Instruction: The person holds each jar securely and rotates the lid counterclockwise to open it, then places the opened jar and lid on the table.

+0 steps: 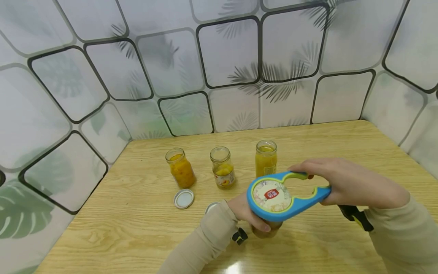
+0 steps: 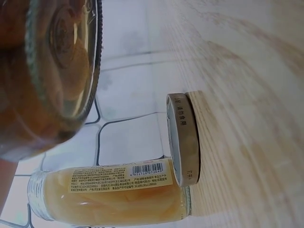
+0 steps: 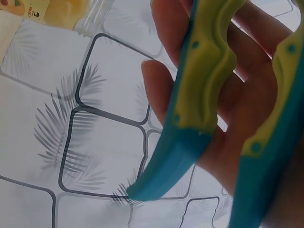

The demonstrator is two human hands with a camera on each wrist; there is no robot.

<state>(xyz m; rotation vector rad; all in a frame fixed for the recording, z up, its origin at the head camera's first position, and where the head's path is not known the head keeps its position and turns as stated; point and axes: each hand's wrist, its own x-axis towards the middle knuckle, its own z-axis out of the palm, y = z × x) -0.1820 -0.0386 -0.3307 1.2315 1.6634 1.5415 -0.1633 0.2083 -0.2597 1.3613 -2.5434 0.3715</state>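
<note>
My left hand (image 1: 251, 217) grips a glass jar (image 1: 267, 231) near the front of the table. In the left wrist view the jar's base (image 2: 71, 61) shows brownish contents and is raised off the table. A patterned lid (image 1: 272, 195) with a red label closes it. Around this lid sits a blue and yellow-green jar opener (image 1: 301, 206), its ring encircling the rim. My right hand (image 1: 349, 182) holds the opener by its two handles, thumb on one side and fingers on the other. The handles' yellow-green grips (image 3: 204, 85) stand apart in the right wrist view.
Behind my hands stand three lidless jars: one with orange fruit (image 1: 183, 171), one partly filled with yellow fruit (image 1: 224, 176), one with yellow contents (image 1: 266, 161). A loose lid (image 1: 183, 198) lies at the left; another lid (image 1: 211, 207) is partly behind my left sleeve. Patterned walls border the table.
</note>
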